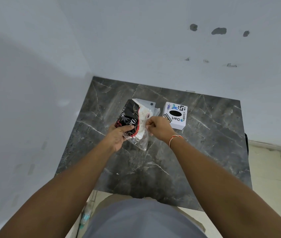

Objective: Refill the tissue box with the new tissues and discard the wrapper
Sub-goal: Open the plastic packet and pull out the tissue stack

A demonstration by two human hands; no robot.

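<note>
Tissue pack is held just above the dark marble slab, mid-slab, slightly toward the far edge. Its long axis runs diagonal: near end toward the person's left, far end up toward the wall. Black printed side faces left, white tissues show on the right through clear wrap. Loose clear wrapper hangs off the near end, crumpled, trailing toward the person.

Left hand grips the pack's near end, thumb across the black face, fingers curled under. Right hand has fingers closed in a pinch on the film at the pack's right edge; whether it pinches film only or a tissue too is hard to tell.

Box, white w/ stickers, sits on the slab just right of the pack, not touching it, dark oval slot facing up.

Slab meets walls at far and left edges; right and near edges drop to the floor. Near half and right side of the slab lie bare.
</note>
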